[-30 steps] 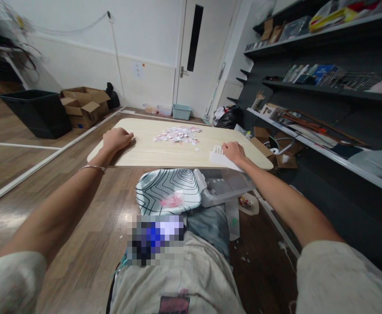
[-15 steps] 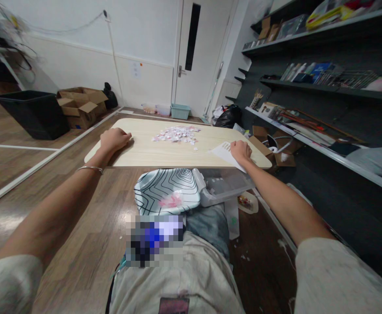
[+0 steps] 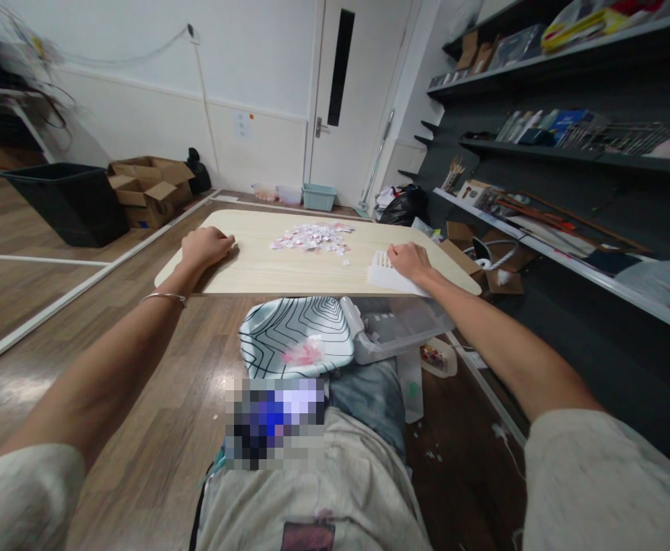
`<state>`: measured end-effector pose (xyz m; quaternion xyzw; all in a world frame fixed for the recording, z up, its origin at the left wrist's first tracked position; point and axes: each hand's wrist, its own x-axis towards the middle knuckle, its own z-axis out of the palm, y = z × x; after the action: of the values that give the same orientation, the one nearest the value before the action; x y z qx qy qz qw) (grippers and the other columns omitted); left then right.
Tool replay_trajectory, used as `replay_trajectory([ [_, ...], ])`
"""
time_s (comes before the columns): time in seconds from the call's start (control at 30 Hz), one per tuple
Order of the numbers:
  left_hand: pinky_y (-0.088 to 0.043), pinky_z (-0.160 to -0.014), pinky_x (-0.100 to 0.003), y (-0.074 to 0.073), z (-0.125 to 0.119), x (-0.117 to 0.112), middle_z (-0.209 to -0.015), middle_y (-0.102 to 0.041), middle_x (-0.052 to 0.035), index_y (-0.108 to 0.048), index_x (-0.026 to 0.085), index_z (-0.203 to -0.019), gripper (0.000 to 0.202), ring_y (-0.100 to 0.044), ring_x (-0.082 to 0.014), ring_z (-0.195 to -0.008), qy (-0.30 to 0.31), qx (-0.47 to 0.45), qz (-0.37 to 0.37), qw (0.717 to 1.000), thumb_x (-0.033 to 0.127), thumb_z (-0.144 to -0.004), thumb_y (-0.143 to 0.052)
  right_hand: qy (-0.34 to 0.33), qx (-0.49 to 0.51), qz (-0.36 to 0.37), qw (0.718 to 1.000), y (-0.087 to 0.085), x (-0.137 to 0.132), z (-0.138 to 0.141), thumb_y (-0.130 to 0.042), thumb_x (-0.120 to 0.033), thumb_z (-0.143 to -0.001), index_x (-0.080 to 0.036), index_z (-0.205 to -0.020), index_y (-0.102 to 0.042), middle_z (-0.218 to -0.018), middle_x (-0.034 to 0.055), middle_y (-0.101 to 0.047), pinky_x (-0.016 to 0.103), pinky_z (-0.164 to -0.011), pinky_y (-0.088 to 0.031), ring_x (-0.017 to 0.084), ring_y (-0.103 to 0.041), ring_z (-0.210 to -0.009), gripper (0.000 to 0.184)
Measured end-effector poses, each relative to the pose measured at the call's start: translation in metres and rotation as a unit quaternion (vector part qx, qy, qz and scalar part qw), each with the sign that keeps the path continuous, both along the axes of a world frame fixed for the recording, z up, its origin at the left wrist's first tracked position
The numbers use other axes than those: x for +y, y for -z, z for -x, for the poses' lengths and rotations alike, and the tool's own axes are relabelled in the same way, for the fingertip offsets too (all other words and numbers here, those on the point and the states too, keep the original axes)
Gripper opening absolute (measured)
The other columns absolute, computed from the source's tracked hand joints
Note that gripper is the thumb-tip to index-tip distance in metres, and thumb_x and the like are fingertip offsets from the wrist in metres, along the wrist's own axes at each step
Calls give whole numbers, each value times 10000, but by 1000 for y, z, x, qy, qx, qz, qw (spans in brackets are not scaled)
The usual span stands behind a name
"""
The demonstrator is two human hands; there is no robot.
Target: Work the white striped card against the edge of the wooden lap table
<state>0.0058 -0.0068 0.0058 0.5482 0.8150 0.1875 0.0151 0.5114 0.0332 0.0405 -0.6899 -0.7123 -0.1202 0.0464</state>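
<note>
My left hand (image 3: 207, 246) rests on the left part of the pale wooden tabletop (image 3: 266, 277), its fingers curled in; I see nothing in it. At the right side, my right hand (image 3: 409, 260) is closed over the upper edge of a white sheet (image 3: 384, 277) with a row of small marks or slots. Part of that sheet is hidden under the hand and wrist. Between the hands, towards the far edge, lies a heap of small white and pinkish paper pieces (image 3: 312, 237). One loose piece (image 3: 346, 263) lies apart, nearer to my right hand.
Below the near edge are a patterned tray (image 3: 266, 329) holding pink and white bits and a clear plastic box (image 3: 395, 340). A small dish (image 3: 441, 358) stands on the floor. Shelves (image 3: 570, 149) line the right; a black bin (image 3: 68, 203) and cardboard boxes (image 3: 148, 187) stand left.
My right hand has moved a little to the left across the tabletop, and the white sheet has turned and lies straighter. My left hand stays in its place.
</note>
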Motion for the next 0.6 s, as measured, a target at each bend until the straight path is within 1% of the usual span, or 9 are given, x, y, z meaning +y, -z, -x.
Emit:
replay_trajectory([
  [0.03, -663, -1094, -546, 0, 0, 0, -1264, -957, -299, -1005, 204, -1093, 447, -879, -536, -1279, 0, -1, 0, 1000, 587, -1047, -780, -1, 9, -2, 1000, 1, -1, 0, -461, -387, -1378, -113, -1540, -984, -1540, 286, -917, 378, -1262, -615, 389, -865, -1544, 612],
  [0.1, -667, -1093, -551, 0, 0, 1, -1257, -958, -298, -1007, 202, -1107, 453, -875, -536, -1293, -1, 1, -2, 1000, 575, -1056, -755, 23, 42, -14, 999, 5, -3, -5, -431, -381, -1380, -117, -1555, -978, -1554, 284, -913, 373, -1233, -626, 383, -871, -1525, 631],
  [0.2, -671, -1092, -571, 1, 1, 3, -1247, -961, -294, -1012, 202, -1142, 456, -873, -542, -1295, -1, 1, -10, 1000, 563, -1051, -749, 87, 93, -44, 991, 10, -2, -18, -370, -356, -1374, -91, -1564, -965, -1582, 316, -893, 411, -1212, -638, 407, -863, -1511, 679],
  [0.3, -664, -1108, -575, 3, 2, 4, -1266, -960, -295, -1007, 197, -1145, 452, -870, -539, -1307, -2, 1, -10, 1000, 551, -1061, -740, 126, 116, -70, 983, 15, 2, -29, -350, -352, -1364, -72, -1568, -955, -1588, 347, -878, 456, -1224, -631, 434, -848, -1511, 698],
  [0.4, -657, -1115, -569, 3, 1, 3, -1280, -956, -299, -1000, 196, -1125, 455, -865, -538, -1312, -4, 0, -11, 1000, 565, -1068, -740, 142, 120, -82, 979, 17, 9, -32, -334, -348, -1362, -70, -1580, -948, -1569, 356, -881, 485, -1244, -628, 449, -847, -1517, 709],
  [0.47, -659, -1097, -563, 2, 0, 2, -1250, -956, -291, -1001, 205, -1116, 469, -863, -539, -1301, -5, 0, -14, 1000, 595, -1056, -747, 145, 112, -84, 979, 15, 13, -29, -332, -336, -1356, -65, -1579, -947, -1564, 364, -881, 503, -1250, -633, 458, -852, -1514, 708],
  [0.6, -663, -1061, -541, 0, -2, -1, -1210, -955, -282, -1001, 214, -1087, 491, -866, -532, -1270, -5, 1, -9, 1000, 625, -1037, -738, 117, 76, -81, 987, 5, 19, -18, -338, -309, -1333, -48, -1541, -959, -1536, 386, -884, 547, -1256, -636, 482, -862, -1495, 705],
])
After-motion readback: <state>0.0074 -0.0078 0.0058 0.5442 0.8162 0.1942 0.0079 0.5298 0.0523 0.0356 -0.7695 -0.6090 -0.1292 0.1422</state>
